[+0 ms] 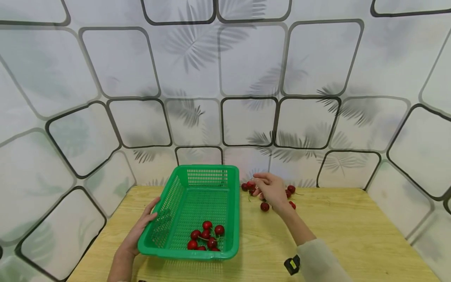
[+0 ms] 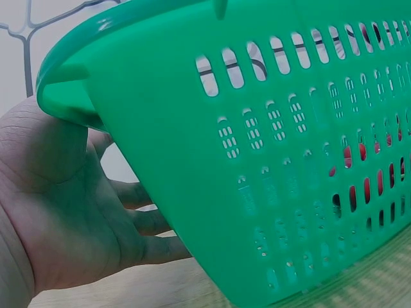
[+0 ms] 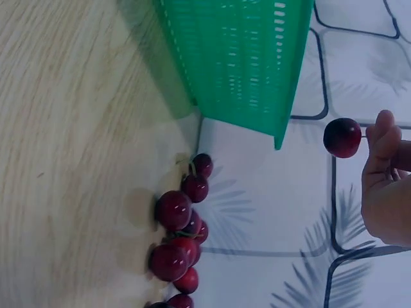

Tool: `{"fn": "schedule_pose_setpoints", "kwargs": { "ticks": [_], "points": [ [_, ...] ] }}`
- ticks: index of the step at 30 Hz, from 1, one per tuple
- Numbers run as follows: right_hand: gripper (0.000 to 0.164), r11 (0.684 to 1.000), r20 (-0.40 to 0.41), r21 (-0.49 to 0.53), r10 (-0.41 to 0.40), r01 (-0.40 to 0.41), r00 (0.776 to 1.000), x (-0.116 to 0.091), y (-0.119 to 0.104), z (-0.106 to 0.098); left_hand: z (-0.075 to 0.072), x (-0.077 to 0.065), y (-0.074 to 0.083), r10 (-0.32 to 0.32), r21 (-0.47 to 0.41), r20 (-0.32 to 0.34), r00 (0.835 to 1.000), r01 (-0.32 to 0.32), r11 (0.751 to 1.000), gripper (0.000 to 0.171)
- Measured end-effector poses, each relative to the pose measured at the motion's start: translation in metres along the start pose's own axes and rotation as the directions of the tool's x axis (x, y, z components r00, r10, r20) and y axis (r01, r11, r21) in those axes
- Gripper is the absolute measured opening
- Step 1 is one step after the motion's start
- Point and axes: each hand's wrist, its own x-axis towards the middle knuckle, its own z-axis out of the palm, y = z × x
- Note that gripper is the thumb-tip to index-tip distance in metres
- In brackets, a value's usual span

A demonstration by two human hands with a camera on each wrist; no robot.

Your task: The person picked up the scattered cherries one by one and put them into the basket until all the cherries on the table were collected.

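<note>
A green plastic basket stands on the wooden table, with several red cherries gathered in its near end. My left hand holds the basket's left side at the rim; in the left wrist view its fingers reach behind the perforated wall. My right hand is raised to the right of the basket, above a loose group of cherries. Between thumb and fingertips it pinches the stem of one dark red cherry, which sticks out from the fingertips in the right wrist view.
Several loose cherries lie on the table near its back edge, right of the basket. A patterned curtain or wall covering rises behind and at both sides. A small black object with a yellow mark shows by the right sleeve.
</note>
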Motion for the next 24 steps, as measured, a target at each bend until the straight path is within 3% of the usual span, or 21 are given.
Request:
{"fn": "schedule_pose_setpoints", "kwargs": {
  "ticks": [6, 13, 24],
  "points": [
    [0.024, 0.999, 0.066, -0.012, -0.041, 0.042, 0.997, -0.006, -0.014, 0.013, -0.001, 0.001, 0.001, -0.007, 0.003, -0.013, 1.000, 0.007, 1.000, 0.060],
    [0.019, 0.995, 0.163, 0.012, -0.097, 0.097, 0.982, -0.015, -0.023, 0.031, -0.001, 0.001, 0.001, -0.005, 0.006, -0.012, 1.000, 0.005, 1.000, 0.055],
    [0.016, 0.985, 0.295, -0.032, -0.153, 0.170, 0.943, -0.030, -0.016, 0.066, 0.003, 0.001, 0.001, -0.032, -0.020, -0.068, 0.997, 0.031, 0.999, 0.054]
  ]
}}
